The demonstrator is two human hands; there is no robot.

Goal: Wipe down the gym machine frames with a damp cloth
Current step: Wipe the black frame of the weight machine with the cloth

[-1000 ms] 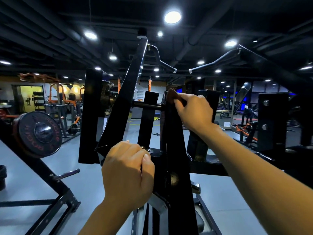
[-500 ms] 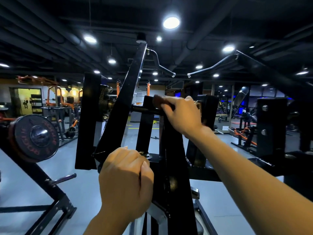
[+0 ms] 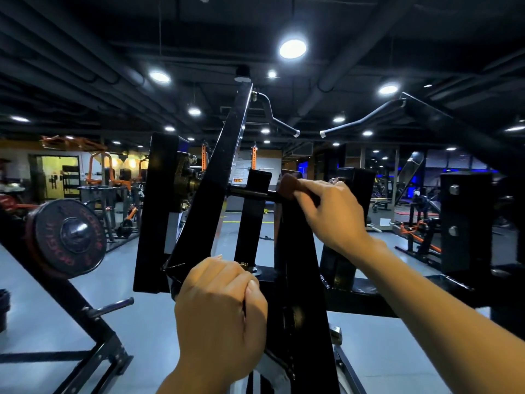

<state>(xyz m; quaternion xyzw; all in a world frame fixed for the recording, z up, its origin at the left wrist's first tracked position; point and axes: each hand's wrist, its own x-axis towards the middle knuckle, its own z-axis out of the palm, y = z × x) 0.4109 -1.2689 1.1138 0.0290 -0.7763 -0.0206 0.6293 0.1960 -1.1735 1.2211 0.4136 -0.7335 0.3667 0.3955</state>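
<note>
One brown cloth point(image 3: 289, 185), bunched up, sits at the top of the black upright frame post point(image 3: 298, 265) in the centre of the scene, right where a horizontal black bar point(image 3: 250, 192) meets it. The right hand point(image 3: 332, 214) has it, fingers curled over the cloth and pressing it onto the post top, arm reaching in from the near right. Down low and nearer, the left hand point(image 3: 220, 305) is a closed fist wrapped round the edge of the same machine's frame, thumb tucked against the knuckles; exactly which part it grips is hidden behind the fist.

So two hands, both on the one machine. Just left of the post stands a slanted black beam point(image 3: 216, 189) rising to the ceiling, and beside that a broad black plate point(image 3: 159, 211). Overhead, two curved handles point(image 3: 355, 123) point toward each other, each with a pale end cap.

Out to the left, one round weight plate point(image 3: 66, 237) with red lettering sits on an angled black rack point(image 3: 85, 317), a single chrome peg point(image 3: 113, 307) jutting below it. Far left, orange-framed equipment point(image 3: 99, 169) by a lit doorway. Far right, a black column point(image 3: 466, 223) with two visible bolts. Grey floor point(image 3: 142, 322) all around, round ceiling lamps above.
</note>
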